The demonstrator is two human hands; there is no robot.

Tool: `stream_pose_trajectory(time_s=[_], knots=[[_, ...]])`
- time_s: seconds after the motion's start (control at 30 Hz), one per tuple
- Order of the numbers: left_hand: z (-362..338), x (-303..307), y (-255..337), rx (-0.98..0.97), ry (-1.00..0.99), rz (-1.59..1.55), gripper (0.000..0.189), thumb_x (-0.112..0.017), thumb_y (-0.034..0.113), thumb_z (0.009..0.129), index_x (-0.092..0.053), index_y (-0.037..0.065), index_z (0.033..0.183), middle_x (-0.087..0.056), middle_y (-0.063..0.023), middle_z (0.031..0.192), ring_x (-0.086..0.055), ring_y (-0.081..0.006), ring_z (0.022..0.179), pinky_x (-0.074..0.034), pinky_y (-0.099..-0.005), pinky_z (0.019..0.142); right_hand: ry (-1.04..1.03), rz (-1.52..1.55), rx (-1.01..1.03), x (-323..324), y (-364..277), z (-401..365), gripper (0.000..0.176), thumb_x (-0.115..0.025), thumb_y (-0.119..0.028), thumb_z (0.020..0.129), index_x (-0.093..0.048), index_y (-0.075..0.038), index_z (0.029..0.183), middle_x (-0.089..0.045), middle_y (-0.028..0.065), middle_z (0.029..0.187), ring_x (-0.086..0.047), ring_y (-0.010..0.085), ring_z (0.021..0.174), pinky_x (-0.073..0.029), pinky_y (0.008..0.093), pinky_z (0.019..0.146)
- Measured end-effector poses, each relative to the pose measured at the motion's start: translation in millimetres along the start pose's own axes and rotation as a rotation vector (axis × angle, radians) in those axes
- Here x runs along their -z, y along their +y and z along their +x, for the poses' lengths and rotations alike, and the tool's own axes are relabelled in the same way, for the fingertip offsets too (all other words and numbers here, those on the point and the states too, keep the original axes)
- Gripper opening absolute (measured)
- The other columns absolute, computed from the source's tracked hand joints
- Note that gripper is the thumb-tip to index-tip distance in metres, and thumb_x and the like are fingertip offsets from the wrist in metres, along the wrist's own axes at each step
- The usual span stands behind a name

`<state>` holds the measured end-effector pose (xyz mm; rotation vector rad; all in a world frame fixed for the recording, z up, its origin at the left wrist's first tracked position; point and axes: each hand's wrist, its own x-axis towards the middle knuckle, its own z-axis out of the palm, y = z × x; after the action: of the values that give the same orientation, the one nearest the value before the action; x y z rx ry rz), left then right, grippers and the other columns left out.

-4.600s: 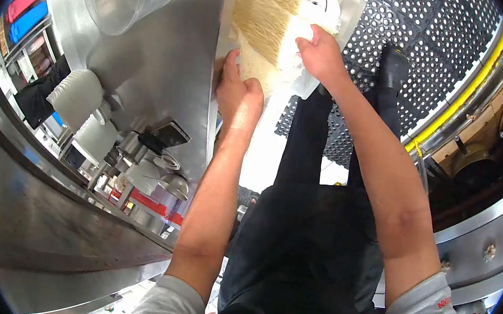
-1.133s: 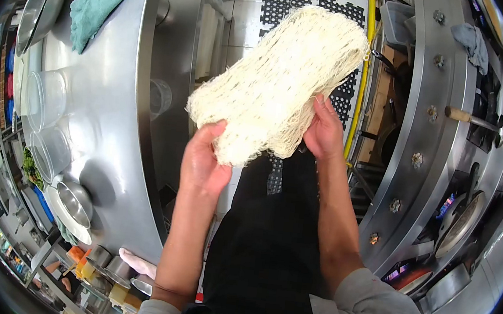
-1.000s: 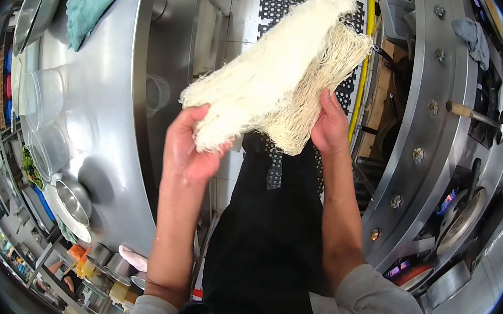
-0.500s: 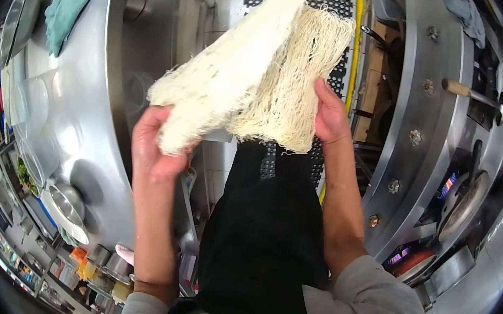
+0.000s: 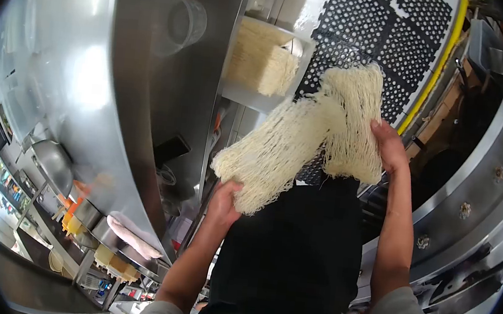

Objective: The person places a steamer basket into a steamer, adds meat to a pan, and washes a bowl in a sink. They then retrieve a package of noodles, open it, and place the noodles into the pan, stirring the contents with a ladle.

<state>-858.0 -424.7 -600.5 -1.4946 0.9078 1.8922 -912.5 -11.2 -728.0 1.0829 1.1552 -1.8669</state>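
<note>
Kitchen aisle, steel counter (image 5: 77,120) at left, perforated black mat (image 5: 358,15) on the floor; a tub (image 5: 256,99) with more noodles (image 5: 262,54) is now brought into view. The left noodle sheet (image 5: 276,150) is drawn back toward the body, so the far end of the right noodle sheet (image 5: 357,131) is exposed past it. Separation is judged nearly done: near ends spread apart, far part still overlapping. The left sheet's near corner is gripped by the left hand (image 5: 222,204), thumb on top, other fingers mostly hidden. The right sheet's outer edge is held by the right hand (image 5: 391,148), thumb along the edge, fingers underneath hidden.
</note>
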Motion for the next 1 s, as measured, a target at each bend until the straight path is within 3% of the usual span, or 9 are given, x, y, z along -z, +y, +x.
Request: stream_pose_trajectory(time_s=[0.1,0.27,0.4,0.6,0.67,0.77,0.8,0.93,1.0], knots=[[-2,24,-6,-0.015,0.075,-0.079,0.067,-0.055,0.001,0.080,-0.043,-0.001,0.146,-0.056,-0.0199,0.139,-0.056,-0.0382,0.128,-0.045,-0.0542,0.110,-0.001,-0.357,0.083,-1,11,49,0.040,-0.051,-0.026,0.106,-0.058,0.001,0.135,-0.070,0.0097,0.117,-0.067,0.0171,0.100,-0.051,0.0321,0.092],[-11,47,-8,-0.036,0.087,-0.123,0.069,-0.054,0.001,0.080,-0.042,0.000,0.147,-0.054,-0.0197,0.142,-0.054,-0.0378,0.131,-0.044,-0.0560,0.111,-0.076,-0.303,-0.004,-43,-17,69,0.039,-0.055,-0.028,0.105,-0.062,-0.001,0.132,-0.071,0.0071,0.113,-0.066,0.0141,0.096,-0.052,0.0312,0.087],[-5,51,-7,-0.039,0.080,-0.173,0.070,-0.054,0.002,0.080,-0.041,0.002,0.148,-0.054,-0.0181,0.144,-0.054,-0.0366,0.132,-0.044,-0.0549,0.112,-0.248,-0.742,-0.049,-76,-40,93,0.040,-0.057,-0.033,0.101,-0.067,-0.004,0.126,-0.070,0.0037,0.096,-0.059,0.0116,0.077,-0.049,0.0295,0.068],[36,21,-14,-0.138,0.169,-0.139,0.063,-0.057,0.010,0.082,-0.048,0.003,0.144,-0.059,-0.0158,0.138,-0.060,-0.0323,0.124,-0.049,-0.0514,0.103,-0.425,-1.512,0.268,-183,-51,233,0.063,-0.051,-0.054,0.101,-0.068,0.004,0.117,-0.071,0.0224,0.113,-0.068,0.0324,0.098,-0.051,0.0467,0.095],[56,20,-12,-0.104,0.280,-0.243,0.052,-0.059,0.011,0.082,-0.054,0.005,0.134,-0.065,-0.0117,0.129,-0.063,-0.0278,0.114,-0.051,-0.0466,0.091,-0.629,-0.278,-0.162,-209,-45,258,0.077,-0.052,-0.065,0.097,-0.052,-0.002,0.142,-0.066,0.0154,0.127,-0.065,0.0256,0.107,-0.050,0.0464,0.099],[71,-7,8,-0.096,0.301,-0.338,0.036,-0.061,0.011,0.081,-0.062,0.008,0.117,-0.071,-0.0055,0.112,-0.065,-0.0211,0.095,-0.047,-0.0379,0.075,-0.374,0.069,-0.215,-194,-70,200,0.088,-0.060,-0.063,0.094,-0.032,-0.006,0.156,-0.059,0.0115,0.137,-0.062,0.0246,0.111,-0.052,0.0481,0.096],[72,-15,13,-0.084,0.301,-0.361,0.037,-0.062,0.010,0.081,-0.062,0.007,0.118,-0.071,-0.0058,0.112,-0.066,-0.0211,0.095,-0.047,-0.0380,0.076,-0.412,0.062,-0.160,-183,-48,200,0.090,-0.066,-0.053,0.095,-0.023,-0.007,0.159,-0.055,0.0113,0.139,-0.061,0.0253,0.113,-0.054,0.0456,0.092],[68,-19,6,-0.037,0.288,-0.416,0.037,-0.063,0.008,0.081,-0.063,0.006,0.118,-0.071,-0.0063,0.107,-0.066,-0.0189,0.091,-0.048,-0.0361,0.074,-0.141,-0.164,0.043,-221,-6,174,0.074,-0.067,-0.042,0.096,-0.035,-0.010,0.154,-0.059,0.0107,0.133,-0.061,0.0211,0.110,-0.055,0.0384,0.088],[65,-15,0,-0.026,0.305,-0.463,0.035,-0.063,0.008,0.081,-0.063,0.005,0.116,-0.071,-0.0070,0.103,-0.066,-0.0177,0.088,-0.048,-0.0338,0.072,-0.315,-0.435,0.202,-242,18,207,0.067,-0.071,-0.034,0.093,-0.045,-0.005,0.147,-0.059,0.0158,0.132,-0.062,0.0248,0.112,-0.055,0.0392,0.090]])
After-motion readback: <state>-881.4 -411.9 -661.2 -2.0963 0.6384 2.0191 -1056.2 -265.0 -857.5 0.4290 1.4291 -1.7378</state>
